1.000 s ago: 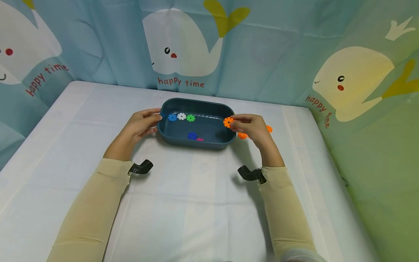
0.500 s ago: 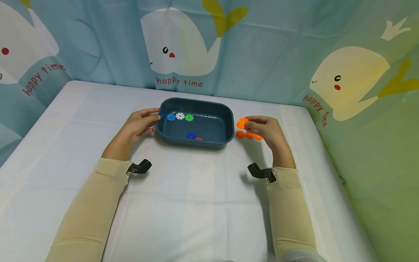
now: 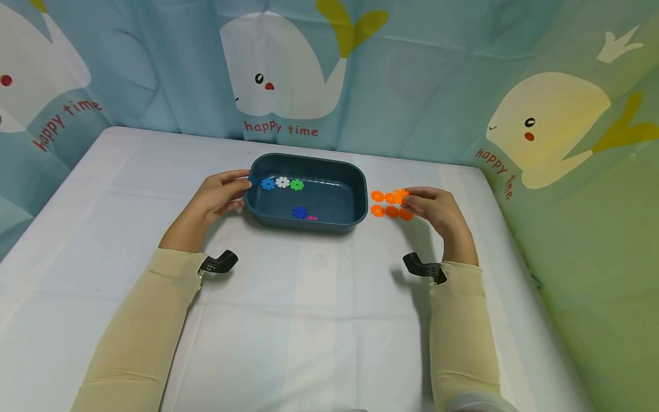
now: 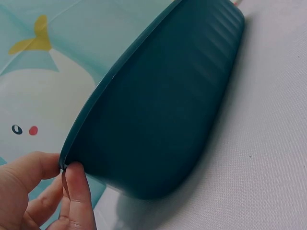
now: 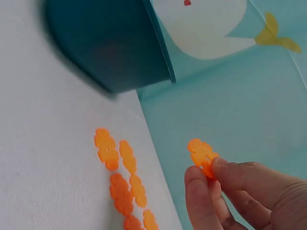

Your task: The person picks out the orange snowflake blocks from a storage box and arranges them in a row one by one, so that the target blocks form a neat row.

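My left hand [image 3: 218,195] pinches the left rim of a dark teal plastic basin [image 3: 329,223] between thumb and fingers; the left wrist view shows the thumb and a fingertip [image 4: 76,179] at the rim. My right hand [image 3: 435,209] pinches an orange notched plastic disc [image 5: 199,152] by its edge, right of the basin. In the right wrist view this disc is raised above the table. Beneath it, several orange discs [image 3: 377,211] lie flat in two rows beside the basin's right end.
Inside the basin lie a light blue disc [image 3: 268,184], a white disc [image 3: 282,182], a green disc [image 3: 297,185], a dark blue disc [image 3: 300,212] and a partly hidden pink disc [image 3: 312,218]. A white cloth [image 3: 319,320] covers the table; a whale-print curtain [image 3: 422,103] stands behind.
My right hand has carried the orange disc rightward, from the basin's right end to over the orange discs, uncovering more of them. My left hand stays at the rim.
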Motion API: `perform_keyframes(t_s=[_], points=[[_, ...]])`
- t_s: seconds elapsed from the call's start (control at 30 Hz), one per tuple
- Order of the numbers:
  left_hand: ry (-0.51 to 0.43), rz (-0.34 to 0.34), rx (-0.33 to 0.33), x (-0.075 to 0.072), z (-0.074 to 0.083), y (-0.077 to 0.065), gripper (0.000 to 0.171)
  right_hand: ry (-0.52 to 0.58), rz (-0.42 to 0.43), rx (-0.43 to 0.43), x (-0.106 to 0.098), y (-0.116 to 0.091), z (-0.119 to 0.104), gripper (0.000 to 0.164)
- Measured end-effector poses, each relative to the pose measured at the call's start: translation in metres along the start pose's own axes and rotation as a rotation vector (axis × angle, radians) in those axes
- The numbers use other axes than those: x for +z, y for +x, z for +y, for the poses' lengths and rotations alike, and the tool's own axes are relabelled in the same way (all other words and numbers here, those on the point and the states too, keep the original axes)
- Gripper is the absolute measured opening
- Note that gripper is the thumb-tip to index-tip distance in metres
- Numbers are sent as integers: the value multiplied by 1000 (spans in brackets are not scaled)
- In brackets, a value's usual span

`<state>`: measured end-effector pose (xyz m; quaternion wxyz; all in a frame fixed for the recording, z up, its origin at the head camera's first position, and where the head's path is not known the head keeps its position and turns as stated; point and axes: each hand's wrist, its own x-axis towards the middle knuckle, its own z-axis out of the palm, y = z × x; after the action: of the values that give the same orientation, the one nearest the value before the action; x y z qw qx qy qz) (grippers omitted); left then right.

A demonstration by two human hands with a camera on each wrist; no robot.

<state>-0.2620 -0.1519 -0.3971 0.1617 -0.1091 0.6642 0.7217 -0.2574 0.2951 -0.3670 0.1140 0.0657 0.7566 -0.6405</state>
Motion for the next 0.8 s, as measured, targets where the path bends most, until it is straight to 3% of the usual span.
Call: perform_keyframes(t_s=[0.27, 0.5, 0.8], points=[[6, 12, -6, 0, 1, 0, 54, 42, 28, 20, -12, 1, 6, 43], [25, 23, -10, 1, 1, 0, 53, 52, 26, 65, -21, 3, 11, 47], [28, 22, -2, 0, -1, 2, 53, 117, 18, 118, -35, 4, 19, 14]])
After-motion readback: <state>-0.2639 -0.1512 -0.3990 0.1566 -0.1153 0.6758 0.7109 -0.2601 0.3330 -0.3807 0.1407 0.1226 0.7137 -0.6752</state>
